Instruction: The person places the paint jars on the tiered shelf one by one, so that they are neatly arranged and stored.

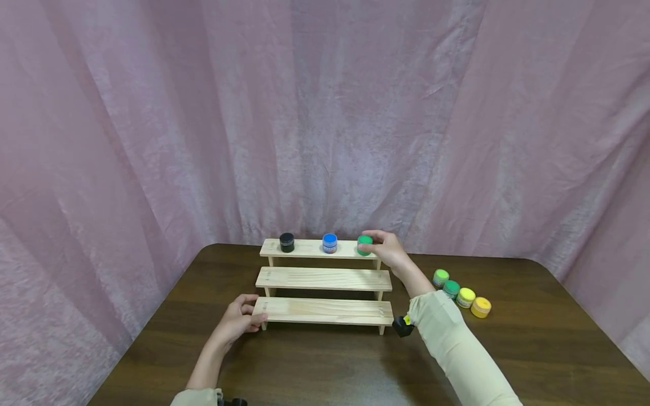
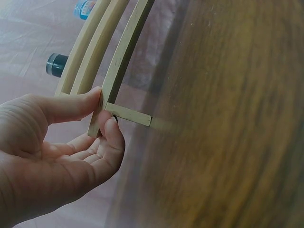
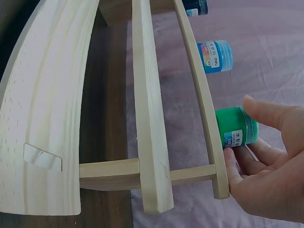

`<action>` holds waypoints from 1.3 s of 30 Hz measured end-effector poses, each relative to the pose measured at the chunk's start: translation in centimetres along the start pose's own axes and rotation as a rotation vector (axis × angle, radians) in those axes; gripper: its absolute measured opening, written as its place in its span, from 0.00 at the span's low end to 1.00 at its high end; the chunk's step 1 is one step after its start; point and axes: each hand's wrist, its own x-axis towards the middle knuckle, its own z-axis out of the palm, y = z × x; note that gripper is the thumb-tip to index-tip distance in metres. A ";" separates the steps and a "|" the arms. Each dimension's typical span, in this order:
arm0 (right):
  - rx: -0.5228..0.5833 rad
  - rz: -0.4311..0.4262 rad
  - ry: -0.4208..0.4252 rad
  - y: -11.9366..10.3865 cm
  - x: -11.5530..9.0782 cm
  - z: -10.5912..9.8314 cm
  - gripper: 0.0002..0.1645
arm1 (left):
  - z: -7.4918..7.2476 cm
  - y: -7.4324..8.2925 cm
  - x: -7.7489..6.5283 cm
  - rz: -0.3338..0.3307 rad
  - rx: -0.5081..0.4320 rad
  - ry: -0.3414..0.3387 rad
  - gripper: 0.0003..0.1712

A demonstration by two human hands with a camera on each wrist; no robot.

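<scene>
A three-tier wooden display rack stands on the table. My left hand grips the left end of its lowest step; in the left wrist view the thumb lies on the board and the fingers curl under it. With my right hand I hold a green paint jar upright at the right end of the top step, thumb on one side and fingers on the other. A blue paint jar stands mid-step, and a black paint jar is at the left end.
To the right of the rack, a slanting row of jars sits on the brown table: light green, dark green, yellow and orange-yellow. A pink curtain hangs right behind the table.
</scene>
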 end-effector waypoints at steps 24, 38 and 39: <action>0.065 -0.029 -0.079 0.4 0.0 -0.6 0.44 | 0.1 0.3 0.0 -0.001 0.011 0.003 0.33; 0.156 -0.091 -0.039 1.5 -1.9 -2.7 0.39 | 0.0 0.1 0.0 0.007 0.020 0.001 0.33; 0.159 -0.093 -0.034 1.7 -2.1 -2.8 0.38 | 0.0 0.1 0.0 0.005 0.019 0.002 0.32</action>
